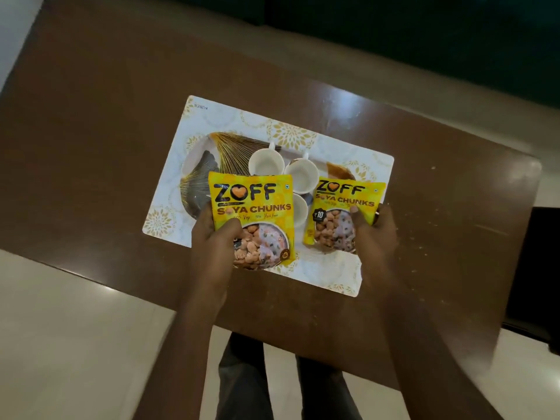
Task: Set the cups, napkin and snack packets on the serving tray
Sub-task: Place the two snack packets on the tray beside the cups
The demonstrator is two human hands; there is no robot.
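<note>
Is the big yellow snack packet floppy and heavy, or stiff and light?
Probably light: the left hand holds the big packet up by its lower left side alone. It seems fairly stiff, standing flat above that grip. Its shiny film may be slippery.

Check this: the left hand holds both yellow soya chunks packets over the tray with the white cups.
Wrong on one point: the left hand holds only the larger packet; the right hand holds the smaller packet. The head view shows it. Both are yellow, over the tray with the white cups.
</note>
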